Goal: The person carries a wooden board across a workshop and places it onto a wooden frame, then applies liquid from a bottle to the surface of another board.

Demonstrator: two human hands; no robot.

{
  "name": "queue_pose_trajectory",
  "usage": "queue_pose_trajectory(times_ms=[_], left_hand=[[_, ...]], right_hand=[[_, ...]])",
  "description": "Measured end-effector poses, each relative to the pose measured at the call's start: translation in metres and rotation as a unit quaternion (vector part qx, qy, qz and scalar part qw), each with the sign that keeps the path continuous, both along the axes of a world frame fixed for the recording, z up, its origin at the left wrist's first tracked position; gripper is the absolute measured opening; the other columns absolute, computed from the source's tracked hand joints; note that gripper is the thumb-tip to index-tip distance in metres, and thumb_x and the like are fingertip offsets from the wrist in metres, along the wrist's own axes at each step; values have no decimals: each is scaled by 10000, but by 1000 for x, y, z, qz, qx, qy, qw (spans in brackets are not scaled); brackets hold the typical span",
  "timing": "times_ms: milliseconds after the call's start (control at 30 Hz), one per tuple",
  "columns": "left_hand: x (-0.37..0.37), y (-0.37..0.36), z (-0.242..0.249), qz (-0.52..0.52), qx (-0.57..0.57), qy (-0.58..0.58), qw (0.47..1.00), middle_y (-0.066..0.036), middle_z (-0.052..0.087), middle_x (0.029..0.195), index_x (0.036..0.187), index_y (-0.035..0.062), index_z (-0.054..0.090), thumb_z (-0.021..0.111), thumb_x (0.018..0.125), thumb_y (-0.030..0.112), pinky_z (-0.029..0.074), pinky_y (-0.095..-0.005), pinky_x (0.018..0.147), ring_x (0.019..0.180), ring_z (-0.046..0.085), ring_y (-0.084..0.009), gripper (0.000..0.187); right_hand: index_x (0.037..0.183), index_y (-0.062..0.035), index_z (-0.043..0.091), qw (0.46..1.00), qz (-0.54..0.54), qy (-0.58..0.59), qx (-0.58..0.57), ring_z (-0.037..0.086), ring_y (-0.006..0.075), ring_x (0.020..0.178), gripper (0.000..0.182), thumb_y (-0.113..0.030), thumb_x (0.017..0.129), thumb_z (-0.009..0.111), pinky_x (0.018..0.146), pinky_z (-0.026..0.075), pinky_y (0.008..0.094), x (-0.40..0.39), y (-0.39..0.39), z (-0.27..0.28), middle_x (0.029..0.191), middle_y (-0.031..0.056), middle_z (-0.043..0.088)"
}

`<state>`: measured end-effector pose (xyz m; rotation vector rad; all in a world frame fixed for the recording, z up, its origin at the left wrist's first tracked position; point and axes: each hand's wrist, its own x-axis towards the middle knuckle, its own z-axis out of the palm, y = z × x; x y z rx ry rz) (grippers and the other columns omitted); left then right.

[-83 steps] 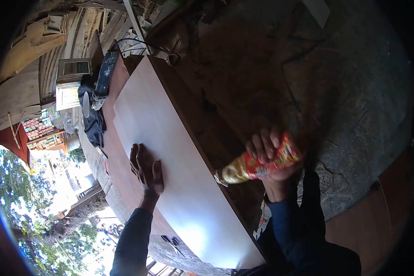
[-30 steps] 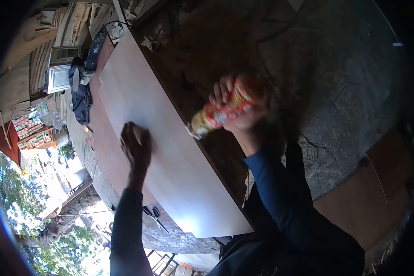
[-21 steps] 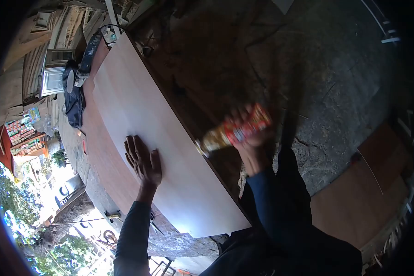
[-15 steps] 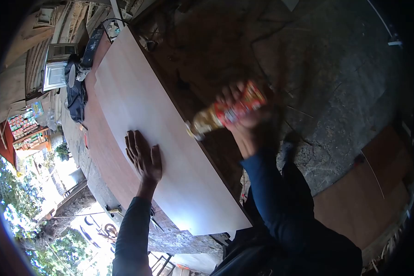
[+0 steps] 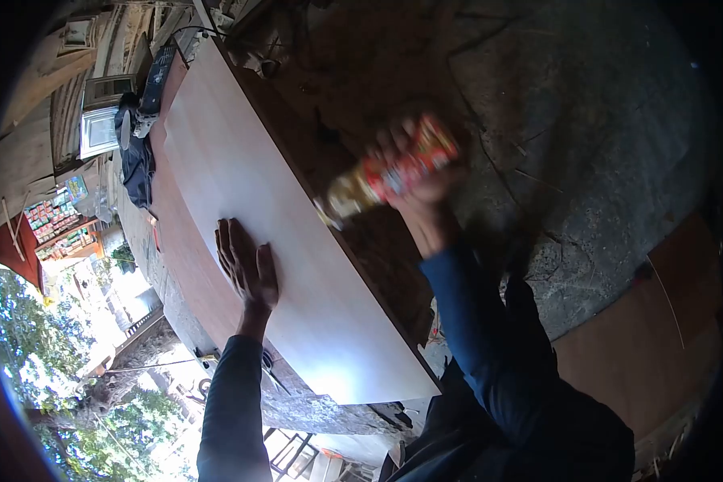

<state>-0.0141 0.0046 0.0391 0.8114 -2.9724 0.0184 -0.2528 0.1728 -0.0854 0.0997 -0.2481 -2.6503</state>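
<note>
My left hand lies flat, fingers stretched out, on a pale, smooth sheet that rests over a reddish-brown board. Wrapped round a red-and-yellow labelled bottle is my right hand, slightly blurred. The bottle is tilted, its yellowish end pointing down and left at the sheet's right edge. Whether that end touches the edge I cannot tell.
A dark bag and a long black case sit at the far end of the boards. Scissors lie near my left forearm. Brown panels lean or lie at the lower right, on the concrete floor.
The bottle and my right hand have shifted slightly up and left in view. My left hand stays flat on the sheet, and the whole view has turned a little.
</note>
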Motion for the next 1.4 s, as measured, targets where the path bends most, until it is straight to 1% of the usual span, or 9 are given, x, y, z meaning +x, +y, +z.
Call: queue_pose_trajectory(times_ms=[100,200,300,400,500,733,933,1033,1400], left_hand=[[-3,2,2,14,8,-5,1000,-233,281,1604,1547,-1,306,409,1008,519,142,-550,1213,1497,219,-413,756],[-4,1,3,3,-4,-9,1000,-232,285,1603,1548,-2,304,403,1011,511,148,-551,1211,1492,227,-419,749],[-2,0,2,-7,-6,-5,1000,-231,286,1604,1548,-4,304,397,1014,504,154,-553,1208,1490,230,-424,743],[-2,-1,2,-7,-2,-2,1000,-231,288,1604,1549,-5,304,404,1014,496,156,-556,1207,1490,230,-427,739],[0,-3,0,-8,5,5,1000,-231,291,1602,1548,-2,309,413,1011,498,157,-558,1206,1490,230,-428,742],[0,0,2,10,-1,3,1000,-229,296,1601,1547,6,317,425,1005,513,159,-552,1208,1490,233,-424,750],[3,-3,-3,11,-7,12,1000,-228,304,1599,1540,10,335,450,1006,489,162,-542,1211,1487,239,-420,728],[7,-5,-6,6,-11,15,1000,-223,309,1597,1537,11,343,463,1005,490,162,-524,1218,1490,239,-405,725],[11,-7,-11,6,8,23,1000,-216,320,1591,1536,3,338,438,1032,456,170,-499,1226,1493,239,-382,685]], right_hand=[[856,-161,515,998,38,-10,52,478,108,640,546,-679,968,384,673,416,318,44,76,9,707,-54,473],[870,-156,524,997,50,-13,52,479,111,640,515,-652,967,426,668,423,321,33,71,13,702,-45,473],[920,-137,557,999,-45,0,-12,546,139,681,495,-625,955,481,639,447,341,-16,-35,-12,751,-12,550],[946,-120,591,981,-58,-128,137,562,183,636,551,-647,950,429,587,464,382,-93,-148,-22,759,11,595],[927,-127,608,995,-27,-91,39,561,207,593,544,-624,968,392,564,476,403,-136,-179,-26,743,21,605],[859,-137,562,999,21,-14,47,503,160,619,601,-707,913,378,679,445,336,-47,-58,-8,674,-14,484],[805,-149,513,995,70,57,37,497,95,585,520,-640,949,423,606,419,301,40,97,37,660,-52,483],[750,-142,496,990,112,9,90,511,134,586,645,-727,958,322,617,426,304,78,167,44,619,-3,488],[778,-136,553,998,28,12,55,502,106,584,644,-701,961,305,632,417,311,63,121,39,649,-23,528]])
